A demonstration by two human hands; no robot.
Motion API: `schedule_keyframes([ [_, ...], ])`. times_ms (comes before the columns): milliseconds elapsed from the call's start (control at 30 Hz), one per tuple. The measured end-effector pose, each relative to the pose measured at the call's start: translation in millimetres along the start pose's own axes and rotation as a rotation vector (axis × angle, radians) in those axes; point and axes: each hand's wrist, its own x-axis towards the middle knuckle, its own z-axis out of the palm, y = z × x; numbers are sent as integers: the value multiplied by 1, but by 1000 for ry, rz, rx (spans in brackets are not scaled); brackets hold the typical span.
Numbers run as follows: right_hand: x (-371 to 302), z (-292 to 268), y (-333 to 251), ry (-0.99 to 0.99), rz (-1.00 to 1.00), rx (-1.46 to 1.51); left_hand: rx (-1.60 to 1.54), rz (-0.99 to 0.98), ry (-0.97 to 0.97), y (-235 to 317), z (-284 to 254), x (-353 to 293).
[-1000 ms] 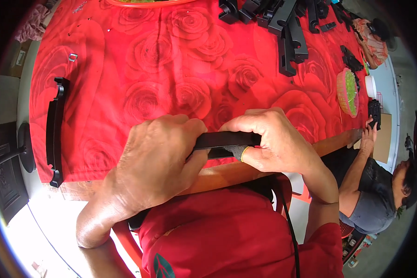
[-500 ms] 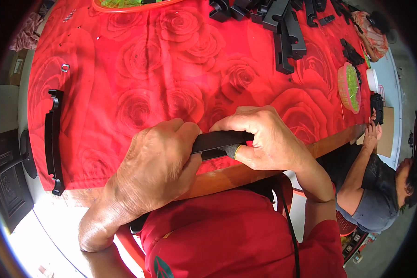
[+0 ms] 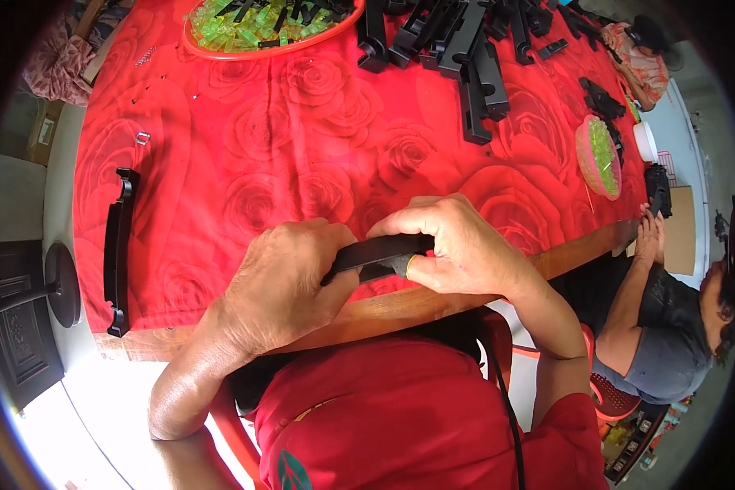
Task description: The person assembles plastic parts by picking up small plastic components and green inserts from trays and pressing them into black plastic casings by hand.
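Both hands hold a long black plastic piece [image 3: 377,252] just above the near edge of the table. My left hand [image 3: 290,282] is wrapped round its left end, fingers closed. At the right end my right hand [image 3: 457,245] grips it, the index finger over the top and the thumb underneath. A dark grey cover with a yellow rim [image 3: 406,265] sits on the right thumb. The ends of the piece are hidden inside my hands. Another long black piece with notched ends [image 3: 118,253] lies by the table's left edge.
A red-rimmed basket [image 3: 282,51] of yellow-green small parts and black bits stands at the far side. Beside it lies a pile of black pieces [image 3: 457,57]. On the right are a pink basket [image 3: 588,163] of green bits and a co-worker [image 3: 653,327] handling a black part.
My view has shifted, bringing more of the far basket into sight. The black piece has tilted slightly, its left end lower; both hands keep their hold.
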Motion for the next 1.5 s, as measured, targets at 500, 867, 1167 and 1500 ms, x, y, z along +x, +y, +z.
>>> schedule_keyframes([
  [500, -2, 13, 14, 171, -163, -52, 190, 120, 107, -4, 17, -1],
  [867, -2, 4, 5, 142, -130, -69, 171, 95, 51, -9, -3, 0],
  [1167, 12, 7, 9, 281, -291, -141, 156, 82, 208, -16, 0, 1],
  [1500, 28, 23, 12, 257, -242, -304, 353, 104, 342, -19, 16, 5],
])
